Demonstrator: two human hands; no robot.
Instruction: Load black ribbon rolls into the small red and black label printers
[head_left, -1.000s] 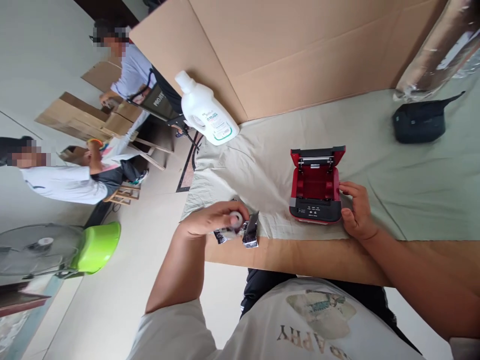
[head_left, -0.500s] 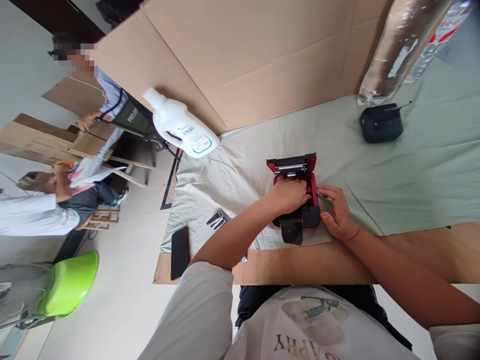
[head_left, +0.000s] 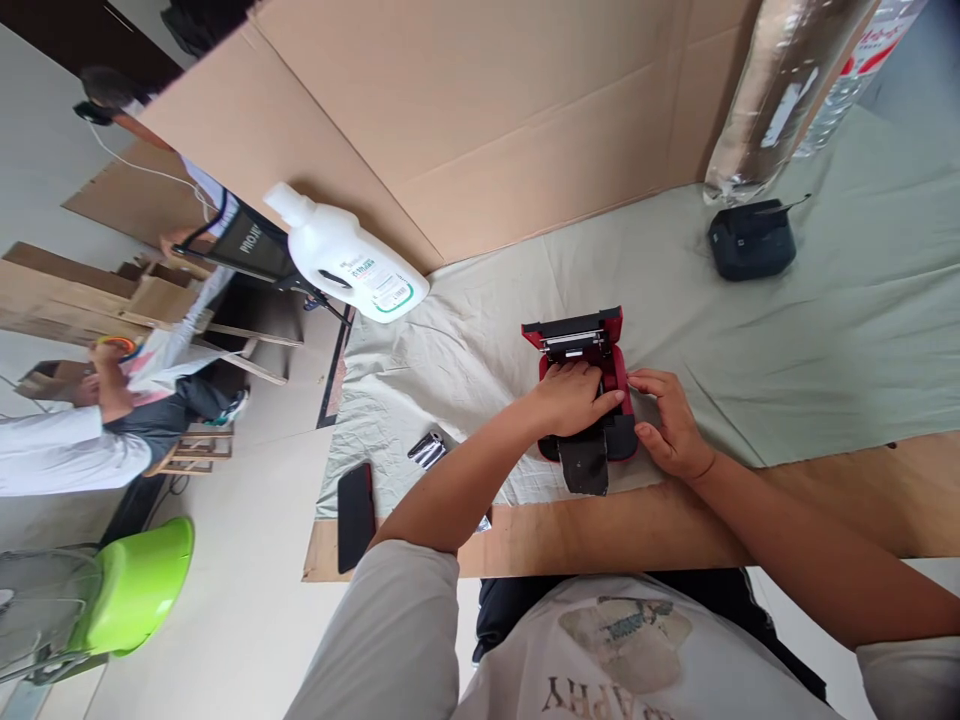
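A small red-and-black machine stands on the cloth with its hinged lid raised; it looks like a compact printer. My left hand reaches over the opened body, fingers laid side by side inside and thumb apart toward the right wall. What lies under those fingers is hidden. A black strip hangs out of the front toward me. My right hand rests against the machine's right side, its fingers and thumb spread and touching the edge.
Left of my forearm lie a shiny silver-and-black roll and a dark phone. A white jug stands at the cardboard wall. Far right is a black case. Two people sit off to the left.
My left hand's fingers have shifted left and flattened inside the machine, with the thumb now stretched out. My right hand stays at the side. The view has shifted slightly.
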